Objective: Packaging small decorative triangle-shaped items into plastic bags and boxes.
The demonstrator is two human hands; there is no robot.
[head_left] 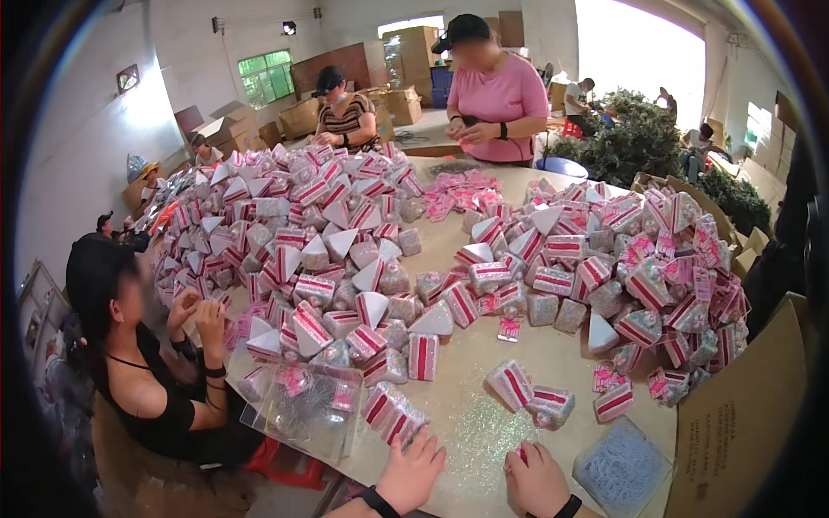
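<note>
- Left grip (414, 475): fingers loosely spread low over the bench (471, 483), fingertips at the near end of a pink-striped cake-slice shape (395, 414); contact is unclear.
- Right grip (537, 482): fingers curled, pinching a small pink piece (521, 455), mostly hidden.
- Open bench, flecked with glitter, lies between the grips and ahead; two more slices (529, 395) sit just beyond the right grip.
- Left of the left grip, a clear tray (294, 436) overhangs the bench edge. Right of the right grip: a container of pale strands (623, 466), then a tall carton (743, 423).
- Beyond both grips, heaped slices (319, 233) cover the bench; people sit and stand around it in a white-walled room.
</note>
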